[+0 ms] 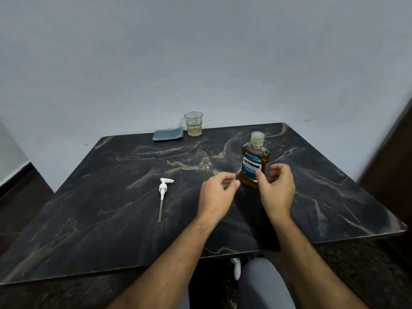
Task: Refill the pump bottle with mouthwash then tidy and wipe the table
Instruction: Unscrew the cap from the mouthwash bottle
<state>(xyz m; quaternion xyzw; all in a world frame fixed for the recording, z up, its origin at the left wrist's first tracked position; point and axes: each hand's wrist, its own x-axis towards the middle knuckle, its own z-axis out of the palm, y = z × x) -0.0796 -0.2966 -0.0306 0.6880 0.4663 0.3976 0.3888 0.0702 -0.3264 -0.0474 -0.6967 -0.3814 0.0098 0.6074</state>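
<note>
Your 2 hands are apart, with loose, curled fingers, and they hold nothing. Your right hand (277, 188) is just beside the mouthwash bottle (254, 162). Your thumb looks close to its label, but I cannot tell if it touches. Your left hand (217, 192) hangs near the bottle's other side. I think you are about to pick it up, so both hands wait close to it.

The bottle stands up straight with its cap on, so nothing can spill yet. The small clear bottle (206, 166) stands open just behind your left hand, ready to be filled. Its white pump (163, 192) lies flat, off to your left, out of the way.

At the far edge of the table (89, 230), a blue cloth (167, 134) waits for wiping, next to a glass (194, 124).
</note>
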